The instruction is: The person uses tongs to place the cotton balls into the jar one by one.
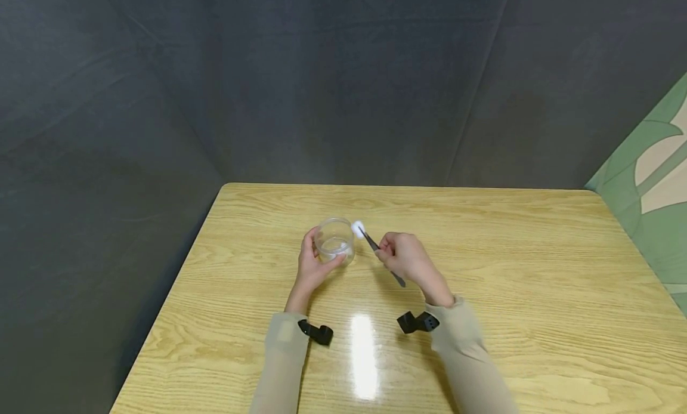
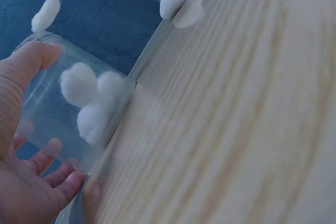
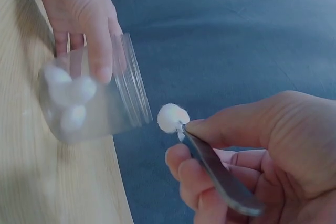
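Note:
My left hand point(image 1: 313, 267) holds a clear plastic jar point(image 1: 327, 247) upright on the table, thumb on one side and fingers round the other. Several cotton balls point(image 2: 79, 84) lie in the bottom of the jar, seen through its wall in both wrist views. In my right hand point(image 1: 407, 258) is a pair of dark metal tweezers point(image 3: 218, 177), pinched between thumb and fingers. The tweezers' tips grip one cotton ball point(image 3: 172, 117), which hangs just outside the jar's open rim, on its right side.
More cotton balls point(image 2: 176, 1) sit on the wooden table point(image 1: 537, 271) beyond the jar in the left wrist view; I cannot make them out in the head view. A dark cloth point(image 1: 343, 92) hangs behind the table, with a green patterned cloth point(image 1: 660, 211) at the right.

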`<state>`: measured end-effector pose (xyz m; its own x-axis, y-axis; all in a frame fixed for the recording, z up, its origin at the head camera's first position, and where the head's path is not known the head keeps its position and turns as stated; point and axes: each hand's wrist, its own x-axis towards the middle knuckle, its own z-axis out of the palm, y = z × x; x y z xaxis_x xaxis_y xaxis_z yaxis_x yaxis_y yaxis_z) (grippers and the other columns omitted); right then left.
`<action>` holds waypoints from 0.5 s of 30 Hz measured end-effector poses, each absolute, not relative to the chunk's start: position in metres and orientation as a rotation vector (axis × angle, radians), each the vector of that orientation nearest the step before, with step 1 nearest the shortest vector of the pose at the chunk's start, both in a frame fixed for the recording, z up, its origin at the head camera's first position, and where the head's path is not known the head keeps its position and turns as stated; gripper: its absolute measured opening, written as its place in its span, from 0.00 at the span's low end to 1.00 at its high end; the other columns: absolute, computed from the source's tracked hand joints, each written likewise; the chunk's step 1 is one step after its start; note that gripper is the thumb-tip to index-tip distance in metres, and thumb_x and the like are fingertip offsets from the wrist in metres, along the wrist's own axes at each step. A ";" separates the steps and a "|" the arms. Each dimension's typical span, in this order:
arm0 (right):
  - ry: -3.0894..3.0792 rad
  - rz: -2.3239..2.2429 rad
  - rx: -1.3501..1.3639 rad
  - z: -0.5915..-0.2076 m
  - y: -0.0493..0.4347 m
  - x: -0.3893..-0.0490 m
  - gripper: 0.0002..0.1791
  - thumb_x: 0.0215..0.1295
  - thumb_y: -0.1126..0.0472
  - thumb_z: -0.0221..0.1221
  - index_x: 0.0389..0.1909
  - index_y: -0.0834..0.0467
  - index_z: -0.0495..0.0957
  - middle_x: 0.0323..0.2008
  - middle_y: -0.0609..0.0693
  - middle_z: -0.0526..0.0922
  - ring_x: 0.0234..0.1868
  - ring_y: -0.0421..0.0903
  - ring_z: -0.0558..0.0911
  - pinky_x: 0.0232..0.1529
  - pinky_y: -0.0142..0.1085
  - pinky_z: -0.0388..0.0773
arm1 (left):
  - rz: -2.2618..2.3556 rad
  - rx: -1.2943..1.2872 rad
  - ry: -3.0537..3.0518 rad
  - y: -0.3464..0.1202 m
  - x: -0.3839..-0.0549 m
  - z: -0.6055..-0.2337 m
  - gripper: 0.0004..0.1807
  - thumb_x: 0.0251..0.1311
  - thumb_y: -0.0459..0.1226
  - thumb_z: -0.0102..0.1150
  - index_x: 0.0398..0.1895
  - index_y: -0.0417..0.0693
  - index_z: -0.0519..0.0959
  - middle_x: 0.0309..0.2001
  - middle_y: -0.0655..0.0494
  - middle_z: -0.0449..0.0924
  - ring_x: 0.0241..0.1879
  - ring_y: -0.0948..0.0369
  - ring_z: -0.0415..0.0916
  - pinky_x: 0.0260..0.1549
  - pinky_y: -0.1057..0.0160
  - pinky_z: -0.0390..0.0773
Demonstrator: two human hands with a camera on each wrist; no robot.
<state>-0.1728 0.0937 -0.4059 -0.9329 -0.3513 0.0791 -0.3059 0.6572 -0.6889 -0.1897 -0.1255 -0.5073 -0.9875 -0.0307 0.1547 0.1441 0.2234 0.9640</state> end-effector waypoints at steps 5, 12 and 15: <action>2.790 -1.153 -0.566 -0.404 0.085 -0.172 0.07 0.59 0.66 0.59 0.23 0.61 0.74 0.14 0.45 0.71 0.14 0.38 0.66 0.16 0.30 0.64 | -1.883 -0.135 -2.324 -0.126 -0.190 -0.508 0.44 0.46 0.33 0.71 0.67 0.42 0.57 0.63 0.39 0.60 0.60 0.44 0.61 0.56 0.45 0.64; 2.777 -1.123 -0.573 -0.405 0.073 -0.171 0.07 0.59 0.66 0.60 0.24 0.62 0.74 0.15 0.46 0.71 0.15 0.39 0.66 0.18 0.30 0.63 | -1.867 -0.143 -2.338 -0.126 -0.190 -0.507 0.44 0.47 0.33 0.70 0.67 0.43 0.56 0.62 0.39 0.60 0.59 0.45 0.61 0.55 0.47 0.65; 2.778 -1.113 -0.572 -0.406 0.070 -0.172 0.07 0.59 0.66 0.60 0.24 0.62 0.75 0.15 0.46 0.71 0.16 0.39 0.66 0.18 0.30 0.63 | -1.858 -0.143 -2.346 -0.126 -0.190 -0.507 0.44 0.47 0.33 0.70 0.67 0.42 0.56 0.62 0.38 0.60 0.59 0.44 0.60 0.55 0.46 0.65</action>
